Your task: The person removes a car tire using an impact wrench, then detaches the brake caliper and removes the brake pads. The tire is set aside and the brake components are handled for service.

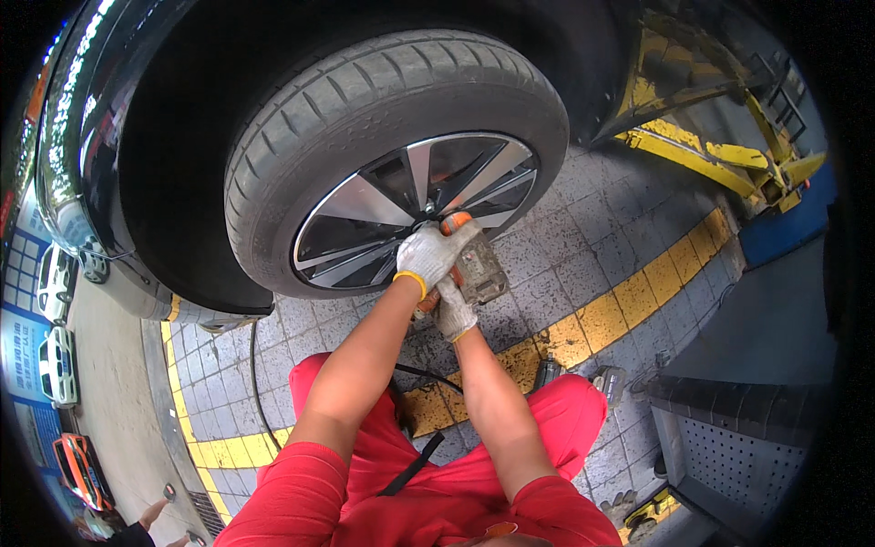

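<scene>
A car wheel with an alloy rim (pixel 369 202) and a rubber tyre (pixel 383 102) hangs before me under a dark car. Both of my hands wear white knit gloves. My left hand (pixel 425 254) is over the front of an orange and grey cordless power tool (pixel 472 270), close to the wheel's hub (pixel 428 217). Beneath it, my right hand (pixel 454 309) is closed around the tool's lower part. The tool's nose is partly hidden by the left glove, so its contact with the wheel cannot be told.
A yellow lift arm (pixel 690 154) stands at the upper right. A black hose (pixel 254 383) runs over the tiled floor. A battery pack (pixel 610 384) lies by my knee, near a grey perforated cabinet (pixel 742 458). Gloves (pixel 621 507) lie at lower right. Another person's legs (pixel 154 513) show at lower left.
</scene>
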`<state>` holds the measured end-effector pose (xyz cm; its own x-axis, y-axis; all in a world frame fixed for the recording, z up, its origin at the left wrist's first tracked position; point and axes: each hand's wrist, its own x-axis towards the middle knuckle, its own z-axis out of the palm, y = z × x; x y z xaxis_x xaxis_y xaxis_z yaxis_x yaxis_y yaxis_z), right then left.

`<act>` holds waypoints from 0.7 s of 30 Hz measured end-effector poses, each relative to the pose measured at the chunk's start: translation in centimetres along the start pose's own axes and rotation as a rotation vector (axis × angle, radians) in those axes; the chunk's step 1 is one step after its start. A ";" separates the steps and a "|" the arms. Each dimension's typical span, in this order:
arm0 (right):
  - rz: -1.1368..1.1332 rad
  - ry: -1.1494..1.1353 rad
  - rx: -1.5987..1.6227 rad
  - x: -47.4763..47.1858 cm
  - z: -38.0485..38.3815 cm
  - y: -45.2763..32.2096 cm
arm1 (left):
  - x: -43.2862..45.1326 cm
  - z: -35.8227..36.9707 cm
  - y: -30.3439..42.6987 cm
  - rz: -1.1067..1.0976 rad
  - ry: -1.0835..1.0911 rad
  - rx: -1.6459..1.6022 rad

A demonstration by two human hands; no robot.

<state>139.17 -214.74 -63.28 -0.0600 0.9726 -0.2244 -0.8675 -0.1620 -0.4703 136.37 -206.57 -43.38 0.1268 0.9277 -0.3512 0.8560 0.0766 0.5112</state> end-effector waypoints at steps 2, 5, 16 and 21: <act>0.031 0.034 0.006 -0.4 0.6 -0.1 | 0.0 0.3 -0.5 0.010 0.012 0.015; 0.041 0.023 0.053 0.2 -0.5 -0.2 | 0.0 0.8 0.4 0.045 0.039 0.043; -0.053 -0.006 0.113 -3.8 2.9 -3.3 | 1.6 2.5 -1.4 -0.043 0.038 -0.344; -0.046 0.039 0.025 -5.7 1.1 -5.6 | 2.6 4.7 -1.0 -0.145 -0.237 -1.229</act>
<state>143.85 -219.21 -58.46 -0.0010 0.9716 -0.2368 -0.8810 -0.1129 -0.4594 138.21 -205.97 -48.54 0.2666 0.8040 -0.5316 -0.1450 0.5787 0.8025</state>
